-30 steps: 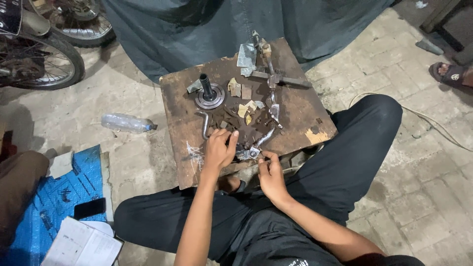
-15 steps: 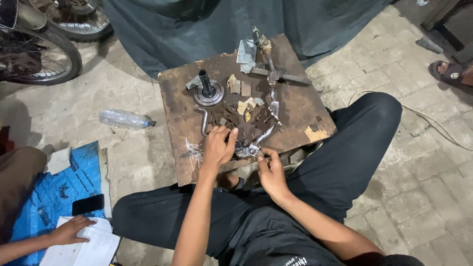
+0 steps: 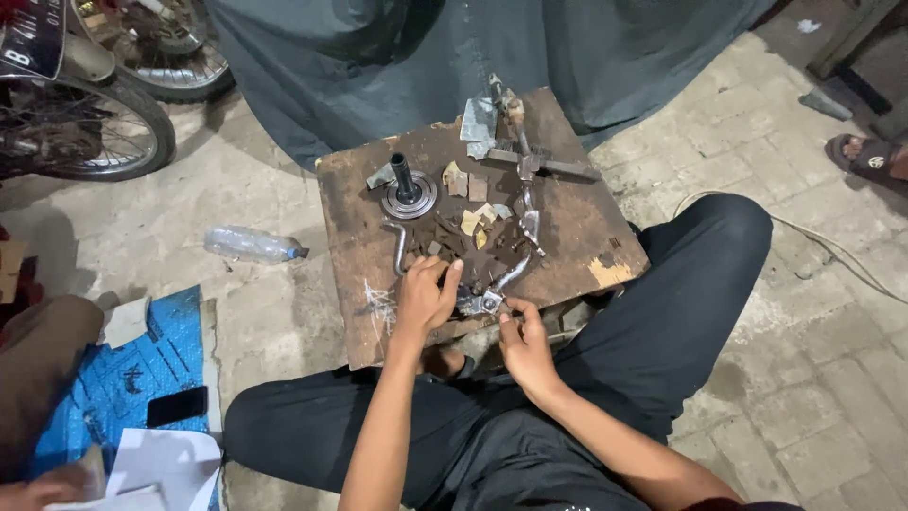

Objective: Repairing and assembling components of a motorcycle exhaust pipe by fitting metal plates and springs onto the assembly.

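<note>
Since the earlier frame our hands have barely shifted on the rusty square metal work plate [image 3: 586,227]. Our left hand [image 3: 426,295] lies spread, fingers open, pressing on dark scraps. Our right hand [image 3: 523,343] pinches the small shiny bent metal part [image 3: 484,301] at the plate's near edge. Behind stand a round flanged shaft [image 3: 409,192]; a clear plastic bottle [image 3: 251,245] lies left

I see a board [image 3: 577,237] before my knees; a hub [image 3: 409,196] sits on it (far left), a bottle [image 3: 251,245] lies left of it.
</note>
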